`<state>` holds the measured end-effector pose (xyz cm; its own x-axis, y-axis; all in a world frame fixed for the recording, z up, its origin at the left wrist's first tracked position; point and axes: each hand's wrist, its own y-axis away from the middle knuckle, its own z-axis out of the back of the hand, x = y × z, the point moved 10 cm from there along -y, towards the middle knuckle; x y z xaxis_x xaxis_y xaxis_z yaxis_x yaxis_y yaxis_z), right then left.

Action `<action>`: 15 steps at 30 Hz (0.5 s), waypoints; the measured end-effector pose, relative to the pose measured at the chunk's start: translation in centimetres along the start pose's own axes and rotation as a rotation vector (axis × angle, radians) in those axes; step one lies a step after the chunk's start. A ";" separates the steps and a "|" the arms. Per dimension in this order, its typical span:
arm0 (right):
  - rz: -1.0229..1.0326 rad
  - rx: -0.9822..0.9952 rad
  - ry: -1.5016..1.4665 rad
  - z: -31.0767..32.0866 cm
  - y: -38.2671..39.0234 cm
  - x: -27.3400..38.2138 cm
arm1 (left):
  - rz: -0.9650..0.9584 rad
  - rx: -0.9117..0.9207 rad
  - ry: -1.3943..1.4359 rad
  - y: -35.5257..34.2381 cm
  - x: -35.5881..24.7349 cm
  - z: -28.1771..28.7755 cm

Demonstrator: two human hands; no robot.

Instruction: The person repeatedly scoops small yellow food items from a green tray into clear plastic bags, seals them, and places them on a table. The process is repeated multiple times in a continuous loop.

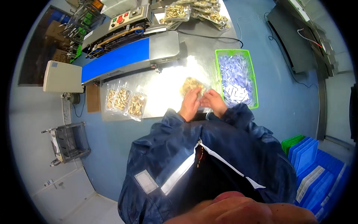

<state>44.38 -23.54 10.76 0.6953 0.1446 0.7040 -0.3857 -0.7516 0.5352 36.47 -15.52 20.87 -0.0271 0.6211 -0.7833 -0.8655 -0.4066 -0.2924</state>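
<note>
While both forearms reach forward, the left hand (190, 104) and right hand (213, 102) grasp a clear pouch of brass fittings (192, 86). Its long axis runs away from the person, lying on the steel table (164, 87).

I take the table (167, 86) as my mark. On it, near its front edge, lies one bag of small parts (192, 86), with my left hand (190, 104) and right hand (213, 102) on it. To the right on the table sits a tray (218, 74) full of little packets. To the left on the table lie three more bags (125, 100) in a row. Behind them stands a belt machine (123, 52). At the table's far end lies a pile of bags (195, 11). On the floor, right of the table, stacked crates (309, 164) stand.
</note>
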 end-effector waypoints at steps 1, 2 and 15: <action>-0.019 -0.048 0.016 0.0 -0.4 -0.3 | 0.000 -0.025 0.016 -0.4 -0.6 0.2; 0.092 -0.041 0.156 -0.6 -0.8 0.8 | -0.053 0.011 0.001 -1.0 -1.3 0.0; 0.155 -0.063 0.159 1.2 -2.1 3.3 | -0.138 0.093 0.055 -4.1 -1.8 -2.0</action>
<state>48.25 -22.29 11.43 0.5220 0.1339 0.8423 -0.5212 -0.7317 0.4393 41.02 -16.30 22.38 0.1208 0.6280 -0.7688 -0.9018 -0.2543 -0.3494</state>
